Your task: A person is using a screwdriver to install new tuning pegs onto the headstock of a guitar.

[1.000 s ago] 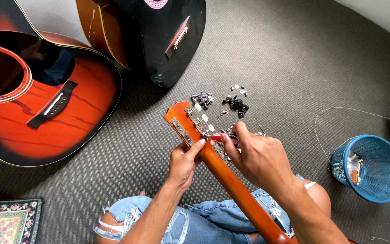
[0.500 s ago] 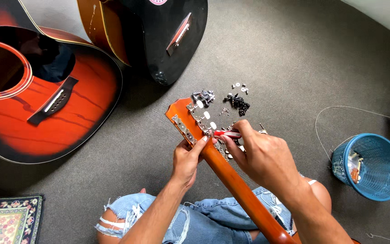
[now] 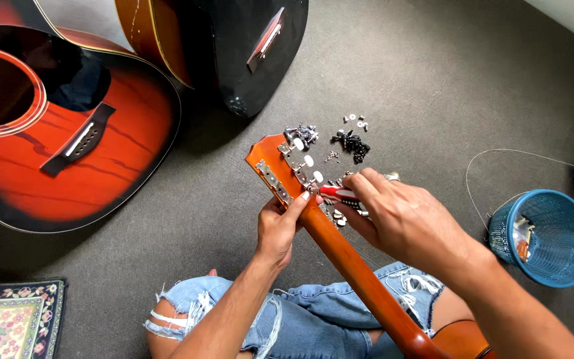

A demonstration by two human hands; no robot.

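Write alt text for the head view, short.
A seated person's left hand steadies an orange guitar headstock while the right hand works a red-handled screwdriver at its tuners. Small hardware lies on grey carpet, beside a blue basket and a sunburst guitar.

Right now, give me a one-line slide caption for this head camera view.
Left hand steadies an orange guitar headstock while the right hand works a red-handled screwdriver at its tuners.

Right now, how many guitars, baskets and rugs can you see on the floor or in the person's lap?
Guitars: 3, one red, one black, one orange across the lap
Baskets: 1, blue
Rugs: 1, patterned
Total: 5
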